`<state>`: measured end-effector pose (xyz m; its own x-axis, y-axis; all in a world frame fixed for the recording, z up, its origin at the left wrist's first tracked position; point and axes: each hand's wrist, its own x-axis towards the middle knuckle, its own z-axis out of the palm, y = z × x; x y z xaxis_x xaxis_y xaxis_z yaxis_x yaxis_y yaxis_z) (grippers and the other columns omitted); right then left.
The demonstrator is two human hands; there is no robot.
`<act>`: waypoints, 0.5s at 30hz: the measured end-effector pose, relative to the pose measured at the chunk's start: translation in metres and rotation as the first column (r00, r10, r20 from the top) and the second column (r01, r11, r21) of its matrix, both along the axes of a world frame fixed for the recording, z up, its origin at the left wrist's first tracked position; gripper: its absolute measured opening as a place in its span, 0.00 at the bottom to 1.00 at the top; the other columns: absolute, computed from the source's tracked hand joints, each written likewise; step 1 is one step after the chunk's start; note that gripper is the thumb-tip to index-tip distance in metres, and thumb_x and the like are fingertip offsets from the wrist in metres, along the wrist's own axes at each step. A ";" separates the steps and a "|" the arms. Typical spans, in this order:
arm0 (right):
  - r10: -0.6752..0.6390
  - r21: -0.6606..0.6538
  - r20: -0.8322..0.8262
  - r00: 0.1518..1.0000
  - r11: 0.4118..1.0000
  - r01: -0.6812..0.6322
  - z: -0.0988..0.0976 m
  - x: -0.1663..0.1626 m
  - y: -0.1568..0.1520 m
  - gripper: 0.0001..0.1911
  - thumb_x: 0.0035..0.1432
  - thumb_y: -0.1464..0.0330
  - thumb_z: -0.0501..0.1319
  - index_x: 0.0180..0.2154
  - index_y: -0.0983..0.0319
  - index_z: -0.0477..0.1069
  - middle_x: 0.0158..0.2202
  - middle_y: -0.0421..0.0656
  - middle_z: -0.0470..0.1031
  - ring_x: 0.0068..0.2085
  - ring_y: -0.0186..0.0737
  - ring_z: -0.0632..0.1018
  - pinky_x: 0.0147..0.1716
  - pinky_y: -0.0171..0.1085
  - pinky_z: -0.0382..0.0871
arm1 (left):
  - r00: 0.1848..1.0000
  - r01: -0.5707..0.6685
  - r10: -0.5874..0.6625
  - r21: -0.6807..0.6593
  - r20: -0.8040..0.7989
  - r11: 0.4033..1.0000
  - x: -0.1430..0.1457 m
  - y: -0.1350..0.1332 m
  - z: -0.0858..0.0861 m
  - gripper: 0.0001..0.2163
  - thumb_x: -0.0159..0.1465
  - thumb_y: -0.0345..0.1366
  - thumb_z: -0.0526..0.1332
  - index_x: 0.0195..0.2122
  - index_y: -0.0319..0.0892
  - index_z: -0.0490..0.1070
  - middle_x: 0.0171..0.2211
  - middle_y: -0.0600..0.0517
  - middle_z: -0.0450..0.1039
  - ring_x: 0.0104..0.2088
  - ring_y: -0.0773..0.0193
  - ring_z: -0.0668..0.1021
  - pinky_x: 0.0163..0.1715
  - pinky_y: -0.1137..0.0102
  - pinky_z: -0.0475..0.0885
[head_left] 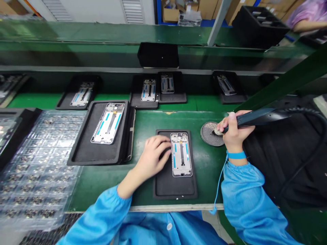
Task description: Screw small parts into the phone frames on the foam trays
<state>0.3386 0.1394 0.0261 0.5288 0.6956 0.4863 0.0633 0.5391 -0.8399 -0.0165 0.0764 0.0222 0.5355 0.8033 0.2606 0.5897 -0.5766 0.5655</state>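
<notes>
My right hand (235, 131) is wrapped round a black corded electric screwdriver (258, 117). The tool's tip end is over a round, perforated metal dish (211, 134), partly hidden by my fingers. My left hand (154, 153) rests over the left side of a black tray (175, 189), its fingers curved and apart. Its fingertips are at the left edge of a silver phone frame (182, 165) lying in that tray. Blue strips and a dark flex cable run along the frame. A blue wrist strap (236, 155) with a cord circles my right wrist.
To the left, another phone frame (108, 124) lies in stacked black trays (81, 153). Clear plastic blister trays (38, 177) of small parts stand beyond. Trays with phone frames (149, 90) line the green belt behind. A person's sleeve (309, 13) shows at upper right.
</notes>
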 end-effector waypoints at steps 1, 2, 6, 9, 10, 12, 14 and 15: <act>0.000 -0.003 0.004 1.000 1.000 0.000 0.000 0.000 0.000 0.31 0.69 0.44 0.88 0.45 0.50 0.71 0.24 0.27 0.70 0.19 0.38 0.70 0.20 0.40 0.71 | 1.000 -0.029 0.029 -0.012 -0.007 1.000 0.007 0.018 -0.005 0.14 0.90 0.38 0.63 0.67 0.48 0.88 0.70 0.39 0.89 0.73 0.42 0.85 0.76 0.44 0.81; 0.002 -0.006 0.006 1.000 1.000 -0.002 0.001 -0.001 0.000 0.31 0.69 0.43 0.88 0.45 0.50 0.71 0.24 0.27 0.70 0.18 0.39 0.70 0.20 0.40 0.72 | 0.999 -0.048 0.048 -0.030 -0.018 0.998 0.014 0.034 -0.009 0.16 0.90 0.39 0.63 0.70 0.47 0.88 0.74 0.38 0.87 0.76 0.40 0.83 0.79 0.42 0.79; 0.022 -0.021 0.015 1.000 1.000 -0.022 0.001 -0.002 0.001 0.33 0.68 0.42 0.89 0.44 0.50 0.71 0.23 0.27 0.70 0.18 0.39 0.69 0.19 0.40 0.71 | 0.997 -0.029 0.019 -0.124 -0.080 0.992 0.029 0.060 -0.017 0.22 0.90 0.42 0.64 0.78 0.44 0.84 0.76 0.36 0.86 0.76 0.38 0.82 0.79 0.40 0.78; 0.038 -0.035 0.035 0.999 0.999 -0.036 0.006 -0.004 -0.001 0.34 0.67 0.42 0.89 0.44 0.49 0.70 0.23 0.27 0.70 0.18 0.39 0.69 0.18 0.42 0.73 | 0.995 0.016 -0.031 -0.161 -0.090 0.987 0.028 0.046 -0.018 0.23 0.90 0.43 0.64 0.80 0.44 0.84 0.73 0.37 0.89 0.71 0.39 0.84 0.75 0.43 0.81; 0.039 -0.041 0.040 0.998 0.998 -0.037 0.009 -0.006 -0.003 0.34 0.66 0.42 0.90 0.44 0.49 0.70 0.23 0.27 0.70 0.18 0.39 0.69 0.19 0.42 0.73 | 0.996 0.022 -0.036 -0.169 -0.081 0.985 0.027 0.039 -0.018 0.23 0.89 0.42 0.64 0.80 0.45 0.84 0.73 0.38 0.89 0.71 0.39 0.84 0.74 0.43 0.81; 0.035 -0.037 0.032 0.999 0.999 -0.034 0.021 -0.013 -0.011 0.33 0.67 0.43 0.89 0.45 0.50 0.70 0.24 0.27 0.71 0.18 0.39 0.71 0.19 0.41 0.75 | 0.998 0.019 -0.030 -0.189 -0.056 0.982 0.027 0.026 -0.018 0.23 0.89 0.42 0.66 0.81 0.46 0.84 0.73 0.39 0.89 0.70 0.39 0.84 0.74 0.42 0.81; 0.052 -0.004 0.001 0.999 0.999 -0.052 0.034 -0.027 -0.021 0.31 0.70 0.45 0.88 0.46 0.50 0.69 0.24 0.26 0.70 0.18 0.37 0.70 0.19 0.39 0.74 | 0.999 0.002 -0.010 -0.222 -0.037 0.975 0.029 0.017 -0.018 0.24 0.87 0.42 0.68 0.81 0.48 0.85 0.72 0.39 0.89 0.70 0.39 0.84 0.74 0.41 0.81; 0.075 0.014 -0.014 0.997 0.997 -0.075 0.040 -0.037 -0.027 0.30 0.72 0.47 0.87 0.46 0.49 0.69 0.24 0.26 0.69 0.17 0.37 0.69 0.18 0.39 0.73 | 1.000 -0.007 0.000 -0.241 -0.030 0.970 0.030 0.016 -0.017 0.24 0.86 0.42 0.70 0.81 0.48 0.85 0.72 0.40 0.90 0.70 0.38 0.84 0.74 0.41 0.81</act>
<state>0.3017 0.1129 0.0662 0.4824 0.7271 0.4886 0.0106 0.5529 -0.8332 0.0133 0.0921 0.0051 0.5369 0.8425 0.0428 0.6104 -0.4230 0.6697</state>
